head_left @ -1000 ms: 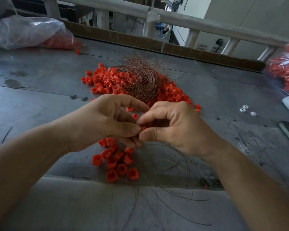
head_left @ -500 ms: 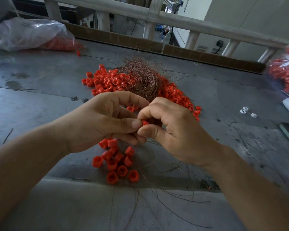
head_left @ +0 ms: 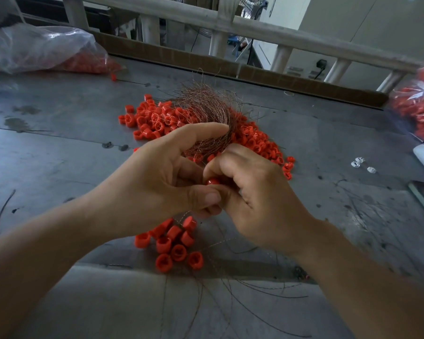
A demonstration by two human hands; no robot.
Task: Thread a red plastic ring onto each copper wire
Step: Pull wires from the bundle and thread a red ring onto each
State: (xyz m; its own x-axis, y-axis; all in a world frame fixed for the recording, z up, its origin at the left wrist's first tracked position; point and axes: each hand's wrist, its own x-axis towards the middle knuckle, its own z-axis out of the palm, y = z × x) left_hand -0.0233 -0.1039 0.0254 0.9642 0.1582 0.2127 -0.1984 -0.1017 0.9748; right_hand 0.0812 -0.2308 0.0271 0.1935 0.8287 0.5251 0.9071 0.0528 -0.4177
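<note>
Fingers (head_left: 201, 132) curled tight on both hands, tips crowded together above table (head_left: 59, 155). Pinches red ring (head_left: 213, 181) in right hand (head_left: 260, 199), thumb against forefinger; clamps left hand (head_left: 157, 177) thumb onto same ring from other side. Trails thin copper wire (head_left: 181, 217) out below left hand. Through ring or not, hard to tell, too fine. Sits just behind: copper wire bundle (head_left: 206, 111) atop loose ring pile (head_left: 154, 118). Lies near table edge, under hands: small ring cluster (head_left: 174, 245), stray wires (head_left: 274, 292). Flanks table far left: ring bag (head_left: 47, 50); another far right.
</note>
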